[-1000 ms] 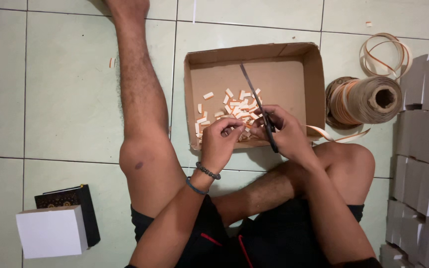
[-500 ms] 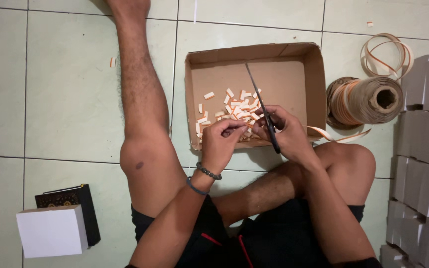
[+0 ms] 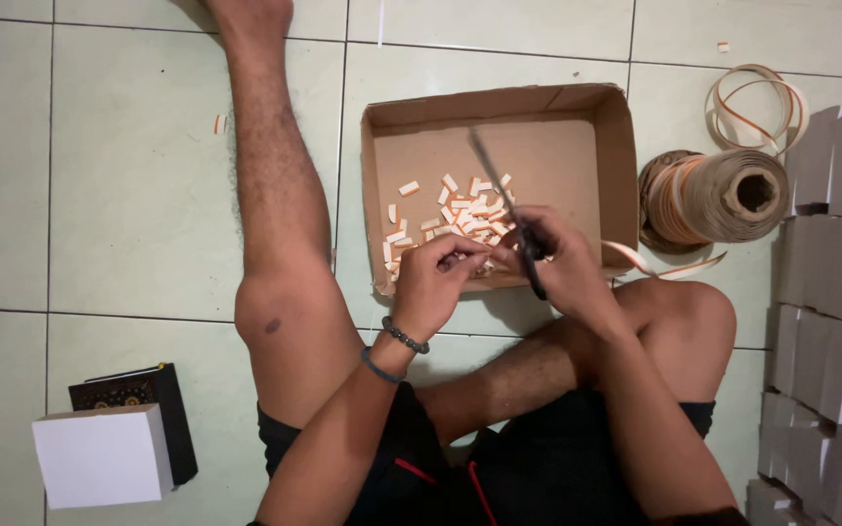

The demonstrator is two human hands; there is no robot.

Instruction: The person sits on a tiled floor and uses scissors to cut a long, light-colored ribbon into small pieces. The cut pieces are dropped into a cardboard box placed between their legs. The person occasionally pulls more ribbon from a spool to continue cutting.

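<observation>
I sit on a tiled floor with a shallow cardboard box (image 3: 616, 146) in front of me. Several small cut pieces of orange-and-white strip (image 3: 460, 209) lie inside it. My right hand (image 3: 562, 273) grips dark scissors (image 3: 509, 200) over the box's near edge, blades pointing away and blurred. My left hand (image 3: 440, 282) pinches the end of a thin strip close to the scissors. The strip (image 3: 669, 268) trails right toward a roll.
A roll of orange-and-white strip (image 3: 718, 195) lies right of the box, with a loose coil (image 3: 752, 102) behind it. Stacked white boxes (image 3: 835, 312) line the right edge. A white box (image 3: 99, 453) and a black box (image 3: 133, 390) sit at lower left.
The scissor blades have swung left and blurred, while both hands stay together over the box's near edge.
</observation>
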